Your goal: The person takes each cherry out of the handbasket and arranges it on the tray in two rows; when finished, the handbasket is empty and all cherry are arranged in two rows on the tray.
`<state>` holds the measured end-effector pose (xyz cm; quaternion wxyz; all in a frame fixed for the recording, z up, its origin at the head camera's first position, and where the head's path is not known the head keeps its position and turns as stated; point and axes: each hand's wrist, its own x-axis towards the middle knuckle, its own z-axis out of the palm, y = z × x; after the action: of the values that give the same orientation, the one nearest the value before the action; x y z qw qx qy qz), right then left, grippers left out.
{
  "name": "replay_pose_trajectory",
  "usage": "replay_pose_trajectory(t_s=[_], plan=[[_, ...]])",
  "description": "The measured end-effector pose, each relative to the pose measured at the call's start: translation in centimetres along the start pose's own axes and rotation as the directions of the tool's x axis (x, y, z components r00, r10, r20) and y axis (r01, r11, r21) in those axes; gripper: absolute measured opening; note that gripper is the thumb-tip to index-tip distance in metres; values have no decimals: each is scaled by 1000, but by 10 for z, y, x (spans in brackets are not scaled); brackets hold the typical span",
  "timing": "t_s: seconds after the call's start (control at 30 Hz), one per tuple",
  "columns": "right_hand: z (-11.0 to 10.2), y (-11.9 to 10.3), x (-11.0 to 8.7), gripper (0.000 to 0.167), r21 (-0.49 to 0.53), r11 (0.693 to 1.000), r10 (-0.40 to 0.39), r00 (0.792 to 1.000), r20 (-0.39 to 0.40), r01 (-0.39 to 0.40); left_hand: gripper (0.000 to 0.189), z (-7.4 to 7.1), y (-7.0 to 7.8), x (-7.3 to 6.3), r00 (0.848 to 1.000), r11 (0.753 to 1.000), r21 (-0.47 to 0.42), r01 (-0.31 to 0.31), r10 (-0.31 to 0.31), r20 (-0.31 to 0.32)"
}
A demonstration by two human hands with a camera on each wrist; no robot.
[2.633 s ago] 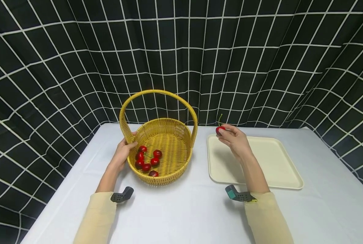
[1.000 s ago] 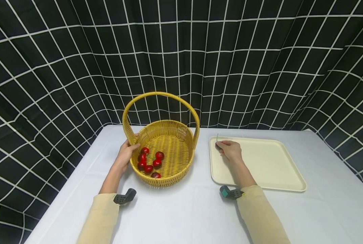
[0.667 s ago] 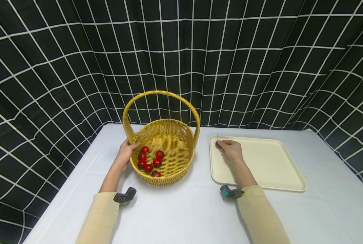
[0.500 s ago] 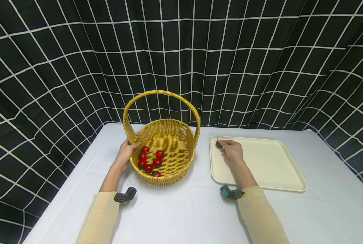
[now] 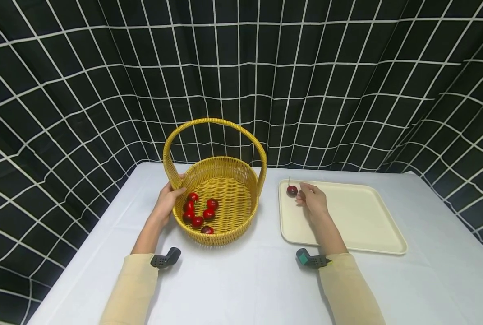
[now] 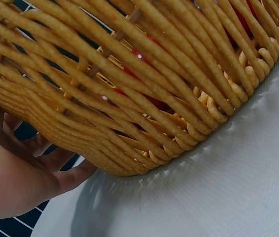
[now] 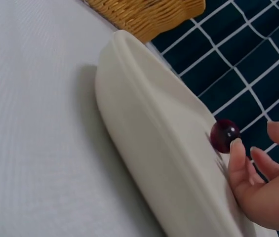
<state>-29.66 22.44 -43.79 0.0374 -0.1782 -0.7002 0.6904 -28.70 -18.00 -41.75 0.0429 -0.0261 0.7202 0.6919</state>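
Observation:
My left hand (image 5: 166, 201) grips the left side of the yellow wicker basket (image 5: 235, 198) at the foot of its handle, thumb over the rim. In the left wrist view its fingers reach round the basket's woven wall (image 6: 144, 89). Several dark red cherries (image 5: 197, 221) lie in the left part of the basket. One cherry (image 5: 292, 191) with its stem up sits in the far left corner of the cream tray (image 5: 359, 216). Just right of it is my right hand (image 5: 315, 201), thumb and fingers apart, with a fingertip close beside the cherry (image 7: 225, 136) in the right wrist view.
A white cloth covers the table (image 5: 241, 284). Behind and at both sides hangs a black curtain (image 5: 326, 81) with a white grid. The basket's tall handle (image 5: 214, 120) arches above it, and the tray has a low raised rim.
My right hand lowered a cherry into the tray's far left corner, then let go of it and moved slightly right. The left hand keeps its grip on the basket.

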Motion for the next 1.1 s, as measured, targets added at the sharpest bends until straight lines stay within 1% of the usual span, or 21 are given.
replay_pose_trajectory(t_s=[0.17, 0.23, 0.53, 0.63, 0.83, 0.93, 1.07, 1.1], plan=[[-3, -5, -3, 48, 25, 1000, 14, 999, -33, -14, 52, 0, 1, 0, 1000, 1000, -7, -15, 15, 2], [-5, -6, -4, 49, 8, 1000, 23, 999, -33, -23, 52, 0, 1, 0, 1000, 1000, -6, -18, 18, 2], [-14, -19, -11, 53, 77, 997, 31, 1000, -1, -31, 51, 0, 1, 1, 1000, 1000, -7, -10, 9, -6], [-15, -24, -14, 54, 96, 995, 12, 1000, 5, -12, 51, -1, 0, 0, 1000, 1000, -11, -8, 8, -6], [-14, -38, -23, 54, 94, 993, -65, 998, 5, 64, 51, -2, 0, 0, 1000, 1000, -7, 0, 0, -5], [-12, -45, -31, 49, 148, 985, -93, 996, 13, 90, 51, -1, -1, -1, 1000, 1000, -1, 2, -2, -4], [-11, -56, -42, 40, 253, 961, -129, 991, 45, 114, 52, -1, -2, 0, 1000, 1000, 1, -3, 3, 0], [-10, -58, -45, 40, 269, 955, -144, 988, 52, 125, 53, -2, -2, 0, 1000, 1000, -1, -5, 5, 1]])
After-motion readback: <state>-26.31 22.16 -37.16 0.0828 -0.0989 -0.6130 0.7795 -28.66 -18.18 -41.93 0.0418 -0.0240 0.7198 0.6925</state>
